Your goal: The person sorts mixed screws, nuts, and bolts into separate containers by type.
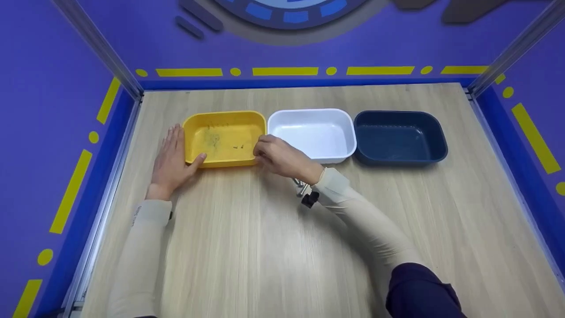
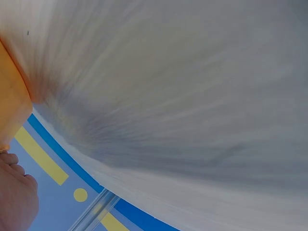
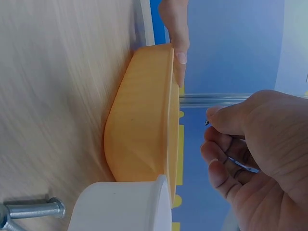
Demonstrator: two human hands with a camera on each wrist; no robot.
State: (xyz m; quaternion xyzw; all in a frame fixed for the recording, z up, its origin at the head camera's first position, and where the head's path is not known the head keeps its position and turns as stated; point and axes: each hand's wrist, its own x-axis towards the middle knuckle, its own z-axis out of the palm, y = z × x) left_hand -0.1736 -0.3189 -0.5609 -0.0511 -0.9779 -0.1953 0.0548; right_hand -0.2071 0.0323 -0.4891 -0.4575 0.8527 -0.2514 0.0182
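Note:
My left hand [image 1: 171, 161] lies flat along the left end of a yellow tray [image 1: 225, 164], fingers straight and thumb over its front rim. At the tray's right end, my right hand [image 1: 282, 155] is held just above the rim. Its thumb and index finger pinch a tiny dark screw-like piece [image 3: 207, 122], seen in the right wrist view; the other fingers curl loosely. Small dark bits [image 1: 238, 146] lie inside the yellow tray. Beneath my right wrist, partly hidden, are silvery metal bolts [image 1: 301, 189] on the table.
A white tray [image 1: 311, 158] stands right beside the yellow one, followed by a dark blue tray [image 1: 399, 162]. All three form a row on a wooden table [image 1: 247, 247]. Blue-purple walls [image 1: 291, 57] enclose the back and sides.

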